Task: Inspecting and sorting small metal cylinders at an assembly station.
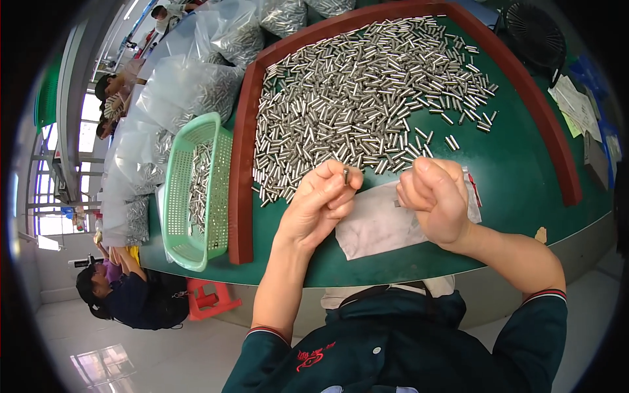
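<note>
My left hand (321, 203) pinches a small metal pin (345, 174) between thumb and fingertips, held upright above the near edge of a big heap of shiny metal pins (367, 92). My right hand (436, 196) is curled into a loose fist just to the right, hovering over a grey-white cloth (380, 226); I cannot tell whether anything is inside it. The heap lies on a green work surface (517, 164) bordered by a red-brown rim (240, 164).
A light green perforated basket (180, 196) holding pins stands left of the rim. Clear plastic bags of pins (190, 85) pile up at the far left. Papers (576, 105) lie at the right, a black fan (534, 29) at the far right. Other people sit at the left (124, 295).
</note>
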Available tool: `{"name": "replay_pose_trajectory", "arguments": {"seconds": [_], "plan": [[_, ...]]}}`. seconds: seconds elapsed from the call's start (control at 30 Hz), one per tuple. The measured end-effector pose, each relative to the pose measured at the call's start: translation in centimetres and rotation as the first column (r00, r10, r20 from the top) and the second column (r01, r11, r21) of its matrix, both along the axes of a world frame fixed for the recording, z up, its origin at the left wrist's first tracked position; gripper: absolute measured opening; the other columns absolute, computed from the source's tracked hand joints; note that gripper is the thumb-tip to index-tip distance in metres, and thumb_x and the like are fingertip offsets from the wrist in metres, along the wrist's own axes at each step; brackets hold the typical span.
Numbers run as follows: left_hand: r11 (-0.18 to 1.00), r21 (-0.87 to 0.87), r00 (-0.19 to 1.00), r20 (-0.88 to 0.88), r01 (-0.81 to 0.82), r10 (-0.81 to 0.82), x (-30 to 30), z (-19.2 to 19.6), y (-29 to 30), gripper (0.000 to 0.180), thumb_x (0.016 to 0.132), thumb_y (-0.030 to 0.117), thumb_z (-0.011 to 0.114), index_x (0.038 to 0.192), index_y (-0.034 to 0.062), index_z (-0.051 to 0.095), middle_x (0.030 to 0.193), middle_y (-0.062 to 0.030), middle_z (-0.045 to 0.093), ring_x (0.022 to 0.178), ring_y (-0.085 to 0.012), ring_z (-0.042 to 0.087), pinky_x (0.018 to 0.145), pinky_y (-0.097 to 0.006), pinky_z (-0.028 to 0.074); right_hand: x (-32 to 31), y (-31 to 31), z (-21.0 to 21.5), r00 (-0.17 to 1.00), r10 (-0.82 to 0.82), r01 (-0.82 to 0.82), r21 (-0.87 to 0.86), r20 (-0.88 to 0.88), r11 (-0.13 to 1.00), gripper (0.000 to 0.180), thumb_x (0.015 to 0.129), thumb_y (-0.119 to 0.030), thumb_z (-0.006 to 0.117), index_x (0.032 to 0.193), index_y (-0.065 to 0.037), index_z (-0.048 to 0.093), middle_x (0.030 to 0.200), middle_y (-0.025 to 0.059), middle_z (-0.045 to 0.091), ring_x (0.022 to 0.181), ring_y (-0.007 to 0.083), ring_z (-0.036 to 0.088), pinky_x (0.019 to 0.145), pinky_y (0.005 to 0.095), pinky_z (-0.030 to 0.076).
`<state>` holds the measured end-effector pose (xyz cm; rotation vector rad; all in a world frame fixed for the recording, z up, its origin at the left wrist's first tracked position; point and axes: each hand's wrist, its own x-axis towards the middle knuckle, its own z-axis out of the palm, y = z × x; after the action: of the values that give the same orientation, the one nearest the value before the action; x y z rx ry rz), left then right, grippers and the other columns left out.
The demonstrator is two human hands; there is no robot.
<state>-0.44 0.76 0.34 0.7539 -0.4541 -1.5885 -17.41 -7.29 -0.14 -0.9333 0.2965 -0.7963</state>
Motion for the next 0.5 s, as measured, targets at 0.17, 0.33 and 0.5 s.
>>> {"name": "replay_pose_trajectory", "arguments": {"seconds": [0.17, 0.33, 0.5], "plan": [[0.975, 0.050, 0.974, -0.052, -0.218, 0.221, 0.6, 0.6, -0.3, 0.010, 0.085, 0.013, 0.047, 0.085, 0.0034, 0.051, 0.075, -0.0070, 0.050, 0.055, -0.0069, 0.036, 0.046, -0.018, 0.030, 0.2, -0.2, 0.2, 1.000, -0.007, 0.006, 0.075, 0.013, 0.997, 0.041, 0.085, -0.019, 0.036, 0.047, -0.012, 0.023, 0.039, -0.0021, 0.023, 0.038, 0.0077, 0.015, 0.040, 0.0248, 0.017], [0.986, -0.002, 0.918, 0.364, -0.169, 0.158, 1.6, 0.8, 0.1, 0.013, 0.083, 0.012, 0.050, 0.075, 0.0029, 0.053, 0.062, 0.0000, 0.047, 0.052, -0.0041, 0.037, 0.047, -0.018, 0.028, 0.3, -0.3, 0.2, 1.000, -0.008, 0.007, 0.092, 0.004, 0.996, 0.041, 0.085, -0.019, 0.036, 0.047, -0.012, 0.023, 0.038, -0.0021, 0.023, 0.038, 0.0079, 0.015, 0.040, 0.0251, 0.017], [0.982, 0.061, 0.019, 0.998, -0.177, -0.058, 0.5, 1.3, 0.3, 0.025, 0.068, 0.019, 0.069, 0.059, 0.0003, 0.055, 0.043, 0.0037, 0.039, 0.040, -0.0046, 0.033, 0.038, -0.023, 0.026, 0.2, -0.4, 0.4, 0.999, 0.018, -0.021, 0.110, 0.027, 0.994, 0.041, 0.086, -0.017, 0.038, 0.048, -0.011, 0.023, 0.041, -0.0019, 0.027, 0.041, 0.0060, 0.019, 0.041, 0.0234, 0.019]]}}
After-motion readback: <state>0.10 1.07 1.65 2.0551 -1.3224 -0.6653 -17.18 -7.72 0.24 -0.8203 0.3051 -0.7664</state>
